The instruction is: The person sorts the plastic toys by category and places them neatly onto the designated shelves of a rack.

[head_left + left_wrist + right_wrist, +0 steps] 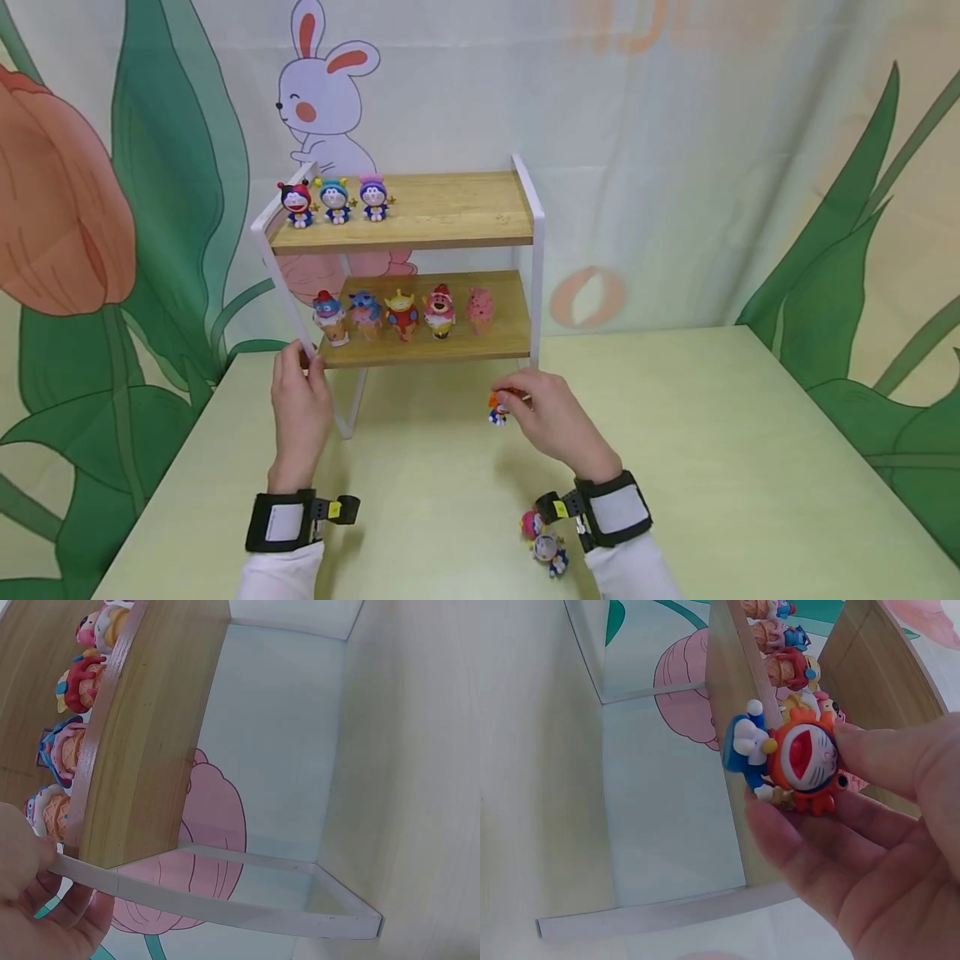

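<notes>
My left hand (298, 412) grips the white side frame (195, 900) of a two-tier wooden shelf (465, 208), at the front left corner of its lower board. In my right hand (553, 421) is a small figurine (806, 761) with an orange ruffled hood, white face, open red mouth and blue body, pinched between thumb and fingers. It hangs above the table, in front of the shelf's right part. Three hooded figurines (335, 202) stand in a row at the left of the upper board. Along the lower board (420, 354) stand several ice-cream-cone figurines (402, 315).
On the pale green table (712, 433), by the right wrist strap (617, 510), lie a few more figurines (546, 547), one with a pink hood. Behind the shelf hangs a curtain (660, 167) printed with a rabbit and plants.
</notes>
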A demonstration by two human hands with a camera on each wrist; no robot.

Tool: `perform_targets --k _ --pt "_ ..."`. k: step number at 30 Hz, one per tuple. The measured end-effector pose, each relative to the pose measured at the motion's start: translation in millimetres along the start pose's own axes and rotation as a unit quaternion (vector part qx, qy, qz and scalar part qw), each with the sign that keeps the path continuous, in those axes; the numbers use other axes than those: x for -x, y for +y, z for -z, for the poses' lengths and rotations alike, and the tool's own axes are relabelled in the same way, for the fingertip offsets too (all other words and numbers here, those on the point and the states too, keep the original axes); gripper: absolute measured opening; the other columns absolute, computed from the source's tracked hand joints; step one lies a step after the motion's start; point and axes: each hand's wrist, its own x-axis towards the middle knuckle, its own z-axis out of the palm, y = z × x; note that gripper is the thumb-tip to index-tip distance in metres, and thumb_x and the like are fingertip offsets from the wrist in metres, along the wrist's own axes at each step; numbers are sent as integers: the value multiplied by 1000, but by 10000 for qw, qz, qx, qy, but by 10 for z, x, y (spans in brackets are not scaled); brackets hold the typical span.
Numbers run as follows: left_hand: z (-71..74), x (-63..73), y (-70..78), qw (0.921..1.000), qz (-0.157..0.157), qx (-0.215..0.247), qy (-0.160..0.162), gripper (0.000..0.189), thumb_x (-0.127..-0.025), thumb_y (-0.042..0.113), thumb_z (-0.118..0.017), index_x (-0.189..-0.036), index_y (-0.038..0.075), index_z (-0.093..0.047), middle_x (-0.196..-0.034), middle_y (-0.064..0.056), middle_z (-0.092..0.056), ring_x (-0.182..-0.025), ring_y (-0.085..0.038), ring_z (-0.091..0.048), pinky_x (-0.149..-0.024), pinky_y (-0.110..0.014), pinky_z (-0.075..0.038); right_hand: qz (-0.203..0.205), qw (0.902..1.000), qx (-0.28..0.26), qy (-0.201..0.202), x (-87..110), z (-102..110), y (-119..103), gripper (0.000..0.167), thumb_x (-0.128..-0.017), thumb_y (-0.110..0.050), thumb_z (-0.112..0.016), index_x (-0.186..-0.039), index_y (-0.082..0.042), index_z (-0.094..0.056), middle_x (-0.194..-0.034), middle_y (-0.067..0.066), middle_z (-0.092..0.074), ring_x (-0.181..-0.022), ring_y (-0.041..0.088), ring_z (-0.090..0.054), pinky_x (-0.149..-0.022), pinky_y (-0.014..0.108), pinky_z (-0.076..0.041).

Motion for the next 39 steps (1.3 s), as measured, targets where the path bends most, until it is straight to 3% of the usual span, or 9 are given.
perform_targets --k 25,39 --pt "-3 2 11 9999 125 45 -54 31 -103 6 -46 -132 -5 -42 -115 -21 -47 -102 -32 -51 -87 -46 -49 333 9982 -33 501 2 74 -104 9 -93 -8 -67 -101 -6 -72 -93 -2 -68 -79 7 -62 -70 24 -53" --pt "-11 -4 1 9997 201 134 -90 32 -103 7 -46 -133 -4 -41 -115 -20 -47 -102 -31 -51 -89 -46 -50 780 9923 -88 963 -69 210 -186 9 -92 -9 -69 -100 -6 -73 -93 -2 -69 -79 8 -62 -71 26 -53"
